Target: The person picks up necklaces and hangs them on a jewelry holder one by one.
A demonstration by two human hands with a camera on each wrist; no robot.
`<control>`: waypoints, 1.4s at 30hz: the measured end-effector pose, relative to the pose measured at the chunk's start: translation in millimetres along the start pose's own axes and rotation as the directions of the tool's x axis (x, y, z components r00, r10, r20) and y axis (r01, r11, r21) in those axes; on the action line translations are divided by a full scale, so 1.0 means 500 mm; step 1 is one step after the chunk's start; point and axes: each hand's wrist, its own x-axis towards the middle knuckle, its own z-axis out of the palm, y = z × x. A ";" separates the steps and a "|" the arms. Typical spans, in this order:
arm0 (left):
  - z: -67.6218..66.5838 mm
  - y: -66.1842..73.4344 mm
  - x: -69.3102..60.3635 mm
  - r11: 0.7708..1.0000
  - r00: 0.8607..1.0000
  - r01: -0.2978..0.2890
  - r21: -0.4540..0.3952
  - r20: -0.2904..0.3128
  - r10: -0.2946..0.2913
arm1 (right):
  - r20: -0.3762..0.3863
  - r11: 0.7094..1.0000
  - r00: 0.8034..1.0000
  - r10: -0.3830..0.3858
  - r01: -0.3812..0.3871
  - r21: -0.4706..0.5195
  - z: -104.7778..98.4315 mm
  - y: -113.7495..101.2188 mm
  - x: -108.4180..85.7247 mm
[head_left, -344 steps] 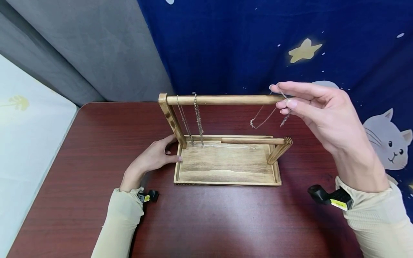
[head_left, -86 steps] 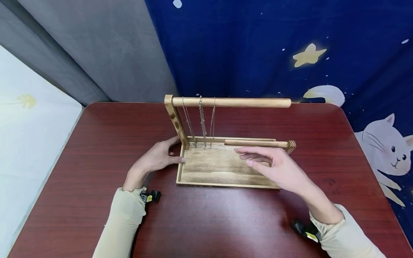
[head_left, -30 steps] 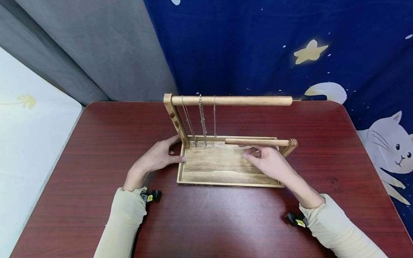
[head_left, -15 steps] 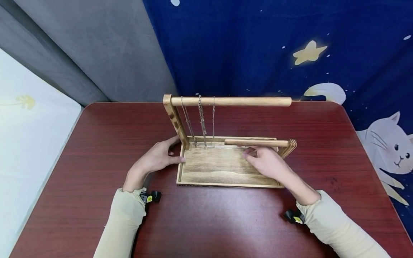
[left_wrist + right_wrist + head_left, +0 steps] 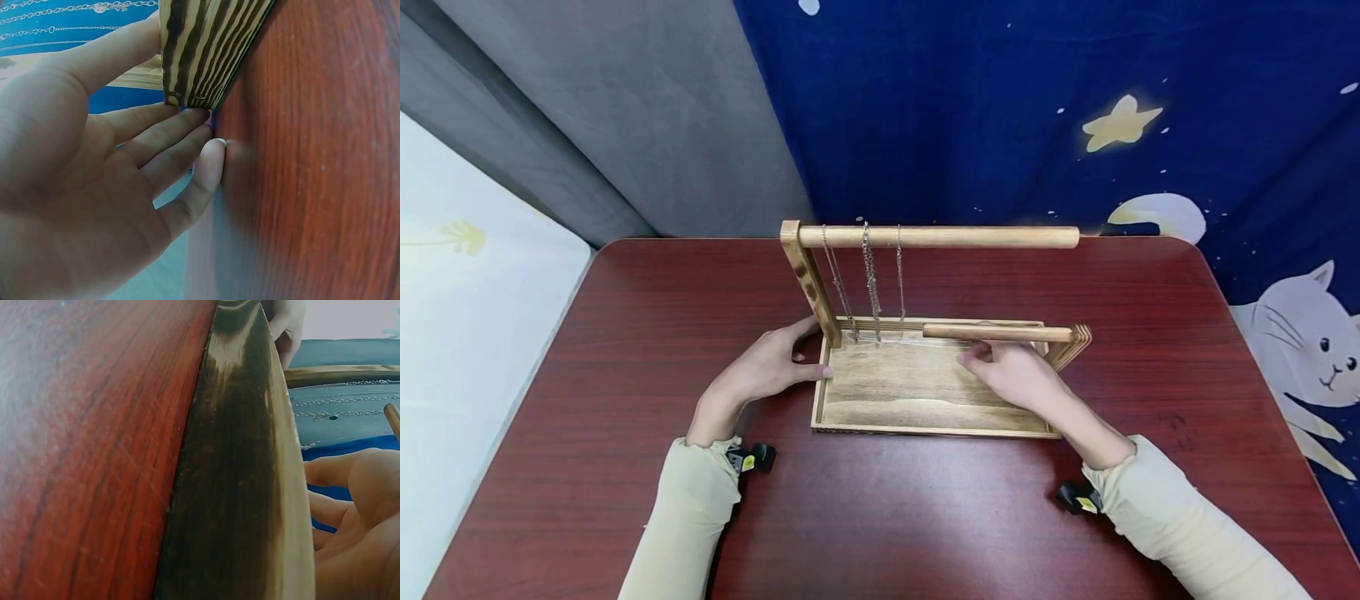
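Observation:
A wooden jewelry stand with a shallow tray stands on the table. From its upper bar hang thin chain necklaces toward the left end. A fine silver chain lies along the tray's back. My left hand holds the tray's left end, thumb over the rim and fingers outside, as the left wrist view shows. My right hand reaches into the tray below the short lower bar, its bent fingers by the chain's right part. The tray wall hides its fingertips in the right wrist view; whether they pinch the chain is unclear.
The upper bar's right end is free, with no post under it. A slanted post carries the lower bar at the right. Behind the reddish-brown table hang a grey curtain and a blue one.
A necklace that my right hand held by the upper bar's right end earlier now hangs third on the bar. That hand has come down into the tray and shifted slightly left. My left hand stays put.

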 end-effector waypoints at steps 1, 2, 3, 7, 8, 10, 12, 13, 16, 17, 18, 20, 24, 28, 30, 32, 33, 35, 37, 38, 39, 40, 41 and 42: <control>0.000 0.000 0.000 1.000 1.000 0.003 0.000 0.001 -0.003 | 0.005 1.000 1.000 0.004 -0.004 -0.001 0.001 0.000 0.001; 0.000 0.000 -0.001 1.000 1.000 0.006 -0.003 0.003 -0.006 | 0.007 1.000 1.000 0.007 -0.007 0.000 0.003 0.001 0.002; 0.000 -0.001 -0.001 1.000 1.000 0.008 -0.008 0.004 -0.008 | 0.011 1.000 1.000 0.013 -0.013 -0.002 0.004 0.001 0.003; 0.001 0.000 0.001 0.999 1.000 0.020 -0.030 0.009 -0.020 | 0.016 1.000 1.000 0.010 -0.010 -0.011 0.009 0.004 0.007; 0.001 0.000 0.001 0.999 1.000 0.022 -0.031 0.009 -0.021 | 0.019 1.000 1.000 0.012 -0.012 -0.011 0.009 0.005 0.008; 0.000 0.000 0.001 0.999 1.000 0.027 -0.030 0.008 -0.027 | 0.028 1.000 0.999 0.021 -0.021 -0.014 0.010 0.005 0.009; 0.001 0.000 0.000 0.999 1.000 0.029 -0.025 0.008 -0.028 | 0.033 0.999 0.998 0.045 -0.045 -0.016 0.010 0.005 0.010; 0.001 0.001 0.001 0.999 1.000 0.027 -0.022 0.007 -0.027 | 0.034 0.999 0.998 0.053 -0.053 -0.015 0.009 0.005 0.010; 0.000 0.001 0.000 1.000 1.000 0.023 -0.019 0.004 -0.023 | 0.033 0.997 0.997 0.075 -0.074 -0.025 0.009 0.005 0.012; 0.000 0.001 0.000 1.000 1.000 0.022 -0.019 0.004 -0.022 | 0.030 0.997 0.997 0.076 -0.076 -0.027 0.010 0.005 0.013; 0.000 0.002 0.000 1.000 1.000 0.020 -0.017 0.003 -0.020 | 0.024 0.998 0.998 0.066 -0.066 -0.025 0.011 0.004 0.015; -0.001 0.002 0.000 1.000 1.000 0.020 -0.012 0.002 -0.019 | 0.011 0.999 0.999 0.050 -0.050 -0.009 0.013 0.003 0.018; -0.001 0.002 0.001 1.000 1.000 0.019 -0.006 -0.001 -0.019 | -0.009 1.000 1.000 0.019 -0.019 0.018 0.017 0.002 0.023; 0.000 0.001 0.000 1.000 1.000 0.023 -0.008 0.001 -0.023 | 0.002 0.999 1.000 0.001 -0.001 0.047 0.023 0.008 0.025; 0.000 0.001 0.000 1.000 1.000 0.025 -0.008 0.003 -0.025 | 0.003 0.997 1.000 -0.019 0.019 0.070 0.025 0.011 0.027; 0.000 0.000 0.000 1.000 1.000 0.025 -0.006 0.004 -0.025 | 0.009 0.997 0.999 -0.031 0.030 0.077 0.027 0.013 0.028; 0.000 0.000 0.000 1.000 1.000 0.025 -0.005 0.003 -0.025 | 0.011 0.996 0.999 -0.032 0.031 0.079 0.027 0.013 0.028; 0.000 0.000 0.000 1.000 1.000 0.024 -0.006 0.000 -0.024 | 0.017 0.997 1.000 -0.020 0.019 0.081 0.027 0.013 0.030; 0.000 0.001 0.000 1.000 1.000 0.022 -0.009 -0.002 -0.022 | 0.023 0.997 1.000 -0.005 0.004 0.077 0.027 0.013 0.031; 0.000 0.001 0.000 1.000 1.000 0.021 -0.010 -0.002 -0.021 | 0.025 0.997 1.000 0.000 -0.002 0.078 0.028 0.012 0.031; 0.000 0.001 0.000 1.000 1.000 0.021 -0.012 -0.003 -0.021 | 0.027 0.997 1.000 0.004 -0.006 0.076 0.028 0.011 0.031; 0.000 0.001 0.000 1.000 1.000 0.021 -0.014 -0.002 -0.021 | 0.026 0.997 1.000 0.006 -0.008 0.075 0.029 0.011 0.032; -0.001 0.001 0.000 1.000 1.000 0.022 -0.017 -0.001 -0.022 | 0.026 0.997 1.000 0.001 -0.003 0.075 0.030 0.010 0.032; -0.001 0.001 0.000 1.000 1.000 0.021 -0.017 -0.001 -0.021 | 0.026 0.997 1.000 -0.002 0.000 0.075 0.031 0.009 0.033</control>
